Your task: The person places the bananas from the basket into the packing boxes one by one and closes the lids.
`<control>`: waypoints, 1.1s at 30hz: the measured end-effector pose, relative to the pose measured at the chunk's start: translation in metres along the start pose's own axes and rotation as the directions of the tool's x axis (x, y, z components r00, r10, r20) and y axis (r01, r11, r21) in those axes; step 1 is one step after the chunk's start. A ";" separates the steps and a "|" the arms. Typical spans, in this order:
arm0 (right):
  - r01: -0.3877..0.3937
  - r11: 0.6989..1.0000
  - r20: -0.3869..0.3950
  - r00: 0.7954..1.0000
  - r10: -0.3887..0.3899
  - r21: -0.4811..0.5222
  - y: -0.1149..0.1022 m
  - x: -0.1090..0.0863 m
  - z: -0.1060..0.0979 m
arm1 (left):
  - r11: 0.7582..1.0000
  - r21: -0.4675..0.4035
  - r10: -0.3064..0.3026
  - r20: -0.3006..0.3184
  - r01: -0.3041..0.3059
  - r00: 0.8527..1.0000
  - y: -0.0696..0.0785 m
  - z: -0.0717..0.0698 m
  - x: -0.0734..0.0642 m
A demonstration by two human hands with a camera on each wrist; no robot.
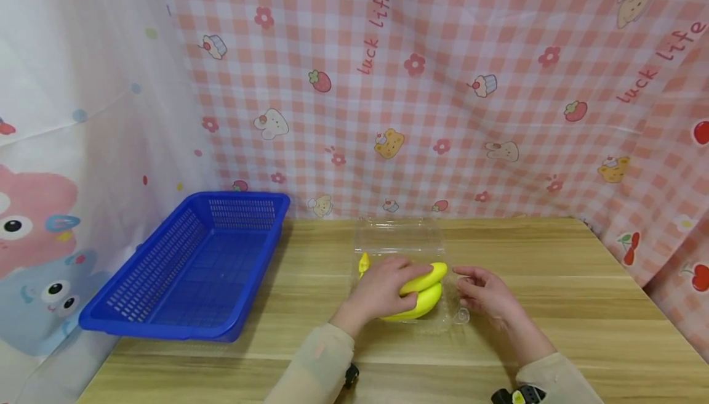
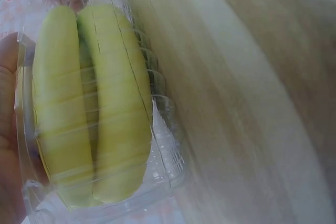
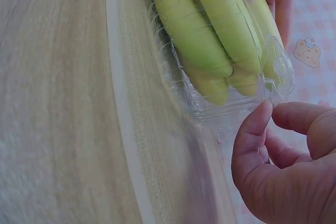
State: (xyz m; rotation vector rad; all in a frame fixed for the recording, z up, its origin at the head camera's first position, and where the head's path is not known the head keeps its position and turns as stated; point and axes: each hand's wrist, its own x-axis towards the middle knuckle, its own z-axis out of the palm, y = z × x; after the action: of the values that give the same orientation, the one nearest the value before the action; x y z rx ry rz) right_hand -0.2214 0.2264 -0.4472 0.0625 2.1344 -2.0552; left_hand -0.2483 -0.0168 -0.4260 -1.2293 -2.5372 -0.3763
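Observation:
Yellow bananas, toy-like and joined in a bunch, lie in a clear plastic clamshell box whose lid is folded back toward the curtain. My left hand lies over the bunch, its fingers and thumb gripping the bananas. Through the ribbed box wall, the bananas fill the left wrist view. At the box's right side, my right hand has thumb and forefinger together at the rim. Up close, those fingertips pinch the clear edge below the bananas. The bunch's middle is hidden under my left hand.
A blue plastic basket with slotted sides stands on the left of the wooden table. Behind the table hangs a pink checked curtain, and a white printed cloth hangs at the left.

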 end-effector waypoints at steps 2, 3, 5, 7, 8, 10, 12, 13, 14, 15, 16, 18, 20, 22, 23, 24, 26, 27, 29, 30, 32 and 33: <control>-0.003 1.000 0.001 1.000 0.003 0.004 0.000 0.000 0.000 | 1.000 0.015 0.004 -0.004 -0.004 1.000 0.001 0.001 -0.001; -0.004 1.000 0.001 1.000 0.004 0.005 0.000 0.000 0.000 | 1.000 0.020 0.005 -0.003 -0.005 1.000 0.001 0.001 -0.001; -0.006 1.000 0.004 1.000 0.006 0.007 0.000 0.000 0.000 | 1.000 0.029 0.005 -0.001 -0.004 1.000 0.002 0.001 -0.002; -0.008 1.000 0.004 1.000 0.008 0.010 0.000 0.000 -0.001 | 0.999 0.033 0.001 0.002 -0.001 1.000 0.003 0.001 -0.003; -0.008 1.000 0.006 1.000 0.007 0.008 0.000 0.000 -0.001 | 0.999 0.036 0.001 0.001 -0.001 1.000 0.003 0.001 -0.003; -0.008 1.000 0.007 1.000 0.008 0.007 0.000 0.000 -0.001 | 0.999 0.035 -0.002 0.001 0.002 1.000 0.003 0.000 -0.004; -0.009 1.000 0.007 1.000 0.009 0.006 0.000 0.000 -0.001 | 0.999 0.032 -0.003 -0.001 0.003 1.000 0.003 -0.001 -0.005; -0.009 1.000 0.006 1.000 0.009 0.007 0.000 0.000 -0.001 | 1.000 0.030 -0.003 -0.004 0.003 1.000 0.003 -0.001 -0.005; -0.009 1.000 0.007 1.000 0.009 0.005 0.000 0.000 -0.001 | 1.000 0.026 -0.003 -0.005 0.003 1.000 0.003 -0.001 -0.006; -0.009 1.000 0.006 1.000 0.009 0.005 0.000 0.000 -0.001 | 1.000 0.020 -0.003 -0.006 0.003 1.000 0.003 -0.002 -0.006; -0.009 1.000 0.007 1.000 0.009 0.005 0.000 0.000 -0.001 | 1.000 0.015 -0.002 -0.006 0.002 1.000 0.003 -0.002 -0.007; -0.007 1.000 0.009 1.000 0.007 0.004 0.000 0.000 -0.001 | 1.000 0.004 -0.001 -0.013 0.001 1.000 0.003 -0.003 -0.007; -0.009 1.000 0.008 1.000 0.009 0.006 0.000 0.000 -0.001 | 1.000 -0.010 -0.001 -0.025 0.001 1.000 0.002 -0.005 -0.008; -0.007 1.000 0.011 1.000 0.007 0.007 0.000 0.000 -0.001 | 1.000 -0.027 0.004 -0.052 -0.006 0.999 0.002 -0.007 -0.008; -0.007 1.000 0.010 1.000 0.007 0.008 0.000 0.000 -0.001 | 0.999 -0.037 0.008 -0.071 -0.011 0.997 0.001 -0.009 -0.008; -0.006 1.000 0.011 1.000 0.006 0.005 0.000 0.000 -0.002 | 0.999 -0.049 0.013 -0.091 -0.018 0.996 0.001 -0.010 -0.008; -0.005 1.000 0.007 1.000 0.005 0.004 0.000 0.000 -0.001 | 0.997 -0.069 0.023 -0.142 -0.033 0.990 -0.001 -0.012 -0.009; -0.003 1.000 0.006 1.000 0.003 0.002 -0.001 0.000 -0.001 | 0.996 -0.080 0.023 -0.165 -0.036 0.986 -0.002 -0.013 -0.010; 0.001 1.000 0.001 1.000 -0.001 -0.004 -0.001 0.000 -0.001 | 0.994 -0.100 0.010 -0.209 -0.032 0.978 -0.004 -0.016 -0.012; 0.004 1.000 -0.003 1.000 -0.004 -0.008 -0.001 0.000 -0.001 | 0.993 -0.113 -0.005 -0.226 -0.022 0.974 -0.005 -0.017 -0.013; 0.011 1.000 -0.006 1.000 -0.011 -0.017 -0.001 0.000 -0.001 | 0.990 -0.142 -0.043 -0.253 0.007 0.967 -0.006 -0.019 -0.016; 0.018 1.000 -0.007 1.000 -0.019 -0.023 -0.001 0.000 -0.001 | 0.985 -0.169 -0.068 -0.261 0.024 0.963 -0.007 -0.020 -0.017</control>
State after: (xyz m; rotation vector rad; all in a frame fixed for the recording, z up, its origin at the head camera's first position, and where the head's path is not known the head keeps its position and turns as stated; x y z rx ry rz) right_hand -0.2213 0.2270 -0.4458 0.0472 2.1705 -2.0430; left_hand -0.2409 -0.0406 -0.4146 -1.0921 -2.3442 -0.7241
